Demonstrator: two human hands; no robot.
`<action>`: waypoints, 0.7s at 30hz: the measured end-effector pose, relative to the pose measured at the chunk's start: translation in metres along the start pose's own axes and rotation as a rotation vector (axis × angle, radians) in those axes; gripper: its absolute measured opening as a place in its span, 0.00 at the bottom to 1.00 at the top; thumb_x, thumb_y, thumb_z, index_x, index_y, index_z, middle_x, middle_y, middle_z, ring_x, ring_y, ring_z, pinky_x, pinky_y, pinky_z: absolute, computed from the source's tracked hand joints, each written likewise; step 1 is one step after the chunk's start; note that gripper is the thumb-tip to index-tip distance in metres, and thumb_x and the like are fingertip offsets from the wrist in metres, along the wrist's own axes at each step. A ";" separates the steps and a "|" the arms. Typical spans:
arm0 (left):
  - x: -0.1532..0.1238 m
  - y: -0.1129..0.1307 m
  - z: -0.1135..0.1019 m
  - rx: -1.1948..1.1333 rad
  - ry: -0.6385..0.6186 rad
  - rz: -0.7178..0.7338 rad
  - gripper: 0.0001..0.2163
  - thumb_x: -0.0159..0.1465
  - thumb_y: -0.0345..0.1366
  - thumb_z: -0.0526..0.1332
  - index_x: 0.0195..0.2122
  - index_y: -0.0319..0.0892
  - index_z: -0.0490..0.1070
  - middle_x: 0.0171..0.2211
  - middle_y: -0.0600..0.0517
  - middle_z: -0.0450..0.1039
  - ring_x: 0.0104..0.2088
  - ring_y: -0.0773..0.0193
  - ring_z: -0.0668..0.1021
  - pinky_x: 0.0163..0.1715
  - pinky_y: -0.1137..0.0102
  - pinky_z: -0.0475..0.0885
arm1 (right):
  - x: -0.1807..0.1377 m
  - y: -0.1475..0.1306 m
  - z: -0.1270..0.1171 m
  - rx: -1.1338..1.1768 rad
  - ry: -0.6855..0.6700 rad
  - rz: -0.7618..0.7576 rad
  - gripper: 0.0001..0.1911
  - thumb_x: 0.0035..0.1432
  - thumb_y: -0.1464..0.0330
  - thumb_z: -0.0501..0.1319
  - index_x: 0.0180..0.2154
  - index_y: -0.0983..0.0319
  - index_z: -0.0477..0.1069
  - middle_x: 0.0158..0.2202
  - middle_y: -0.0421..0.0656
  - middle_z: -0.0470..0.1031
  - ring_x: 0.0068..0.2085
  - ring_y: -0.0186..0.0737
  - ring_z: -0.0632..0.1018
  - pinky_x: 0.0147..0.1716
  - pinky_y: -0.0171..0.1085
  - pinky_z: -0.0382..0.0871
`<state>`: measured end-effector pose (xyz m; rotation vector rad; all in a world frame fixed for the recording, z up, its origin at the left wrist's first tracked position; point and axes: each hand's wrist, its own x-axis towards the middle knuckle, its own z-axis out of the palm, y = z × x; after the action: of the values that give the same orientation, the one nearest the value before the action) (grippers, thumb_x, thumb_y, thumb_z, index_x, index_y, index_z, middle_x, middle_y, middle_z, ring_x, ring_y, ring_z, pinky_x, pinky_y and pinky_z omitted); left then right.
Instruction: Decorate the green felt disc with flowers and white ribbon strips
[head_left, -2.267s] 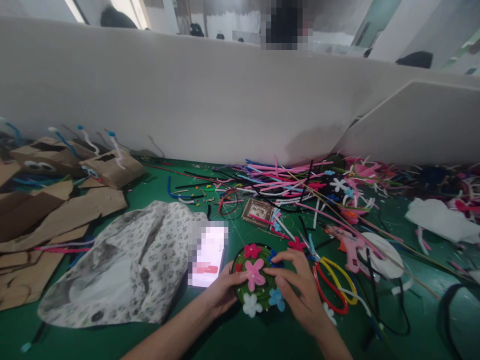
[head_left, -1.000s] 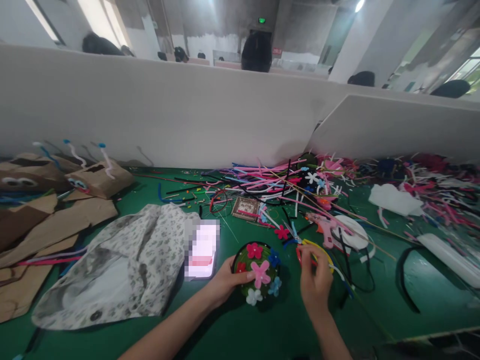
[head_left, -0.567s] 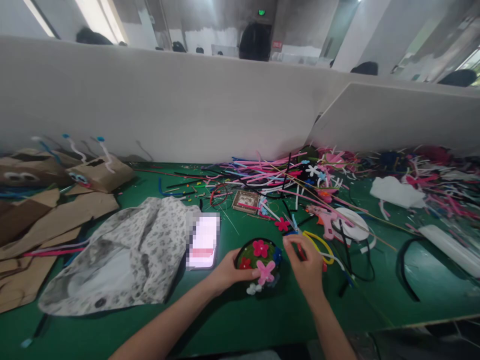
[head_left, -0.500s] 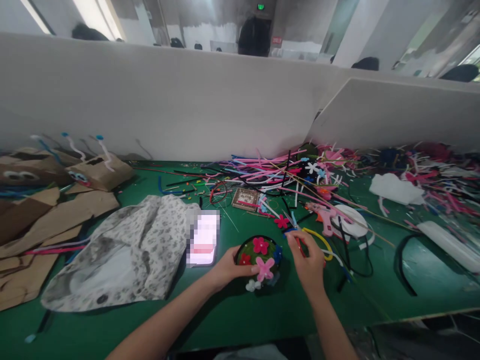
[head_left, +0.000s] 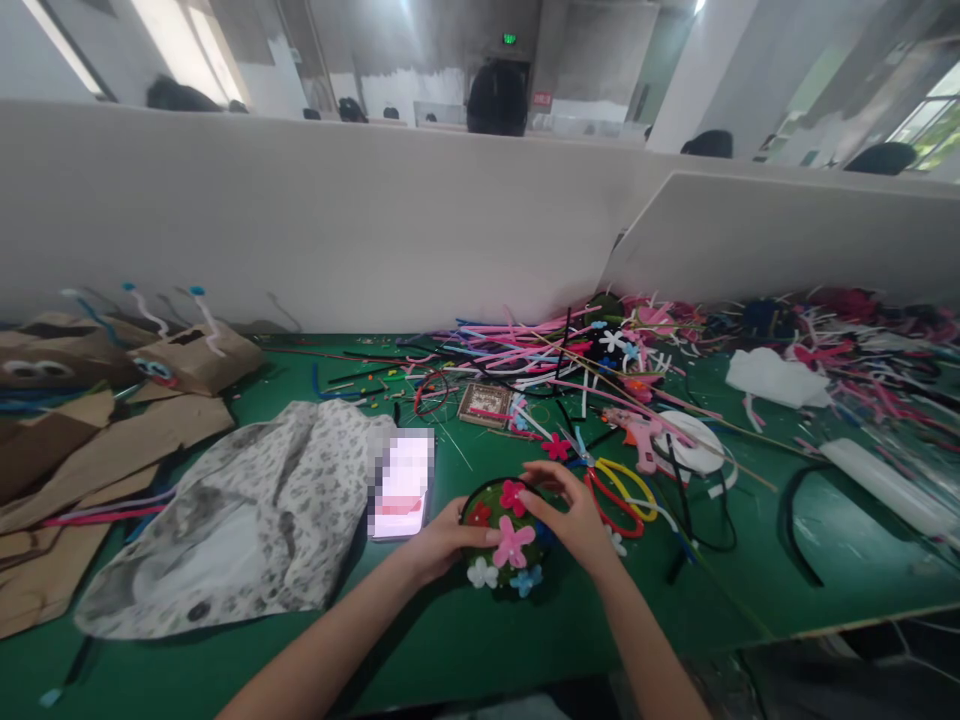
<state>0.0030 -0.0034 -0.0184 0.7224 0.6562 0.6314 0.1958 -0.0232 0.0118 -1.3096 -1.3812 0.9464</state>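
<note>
Felt flowers cover a round green disc (head_left: pixel 501 520) that lies on the green bench (head_left: pixel 480 650) just in front of the person, right of a lit phone (head_left: pixel 402 485). The left hand (head_left: pixel 435 540) clasps the disc's near-left edge, thumb laid across the top beside the pink flower (head_left: pixel 513 546). The right hand (head_left: pixel 570 515) rests on its far-right side, fingers curled loosely about the rim, touching near the magenta flower (head_left: pixel 513 496).

The piece looks light and soft, the flowers apt to bend or peel off if pinched, so the firmer dark rim seems the better place to take hold. Red and yellow scissors (head_left: pixel 619 490) lie just right of the right hand, touching nothing held.

The disc's right half is hidden beneath the right hand; whether anything small sits between those fingertips cannot be made out. The phone's screen is blurred.
</note>
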 end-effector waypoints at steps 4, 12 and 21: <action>-0.001 -0.001 -0.002 0.008 -0.030 -0.026 0.18 0.41 0.31 0.73 0.35 0.35 0.78 0.30 0.46 0.80 0.27 0.61 0.79 0.32 0.70 0.73 | 0.008 -0.001 -0.001 0.011 0.034 0.023 0.12 0.52 0.57 0.63 0.29 0.60 0.73 0.34 0.45 0.78 0.39 0.45 0.77 0.44 0.44 0.70; -0.001 0.001 -0.003 0.023 -0.050 0.000 0.21 0.42 0.32 0.73 0.39 0.35 0.78 0.31 0.46 0.80 0.29 0.61 0.79 0.34 0.70 0.73 | 0.004 -0.006 -0.023 0.006 -0.100 0.095 0.23 0.46 0.61 0.68 0.44 0.59 0.67 0.29 0.39 0.77 0.33 0.41 0.78 0.35 0.40 0.71; 0.001 -0.004 -0.004 0.053 -0.062 -0.021 0.18 0.43 0.31 0.73 0.37 0.34 0.78 0.32 0.46 0.80 0.29 0.62 0.79 0.33 0.71 0.73 | -0.004 -0.004 -0.031 -0.134 -0.056 0.155 0.17 0.48 0.63 0.66 0.40 0.59 0.67 0.25 0.39 0.77 0.32 0.44 0.78 0.36 0.41 0.68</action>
<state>0.0018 -0.0037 -0.0236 0.7805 0.6246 0.5723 0.2247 -0.0302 0.0219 -1.5188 -1.4216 1.0148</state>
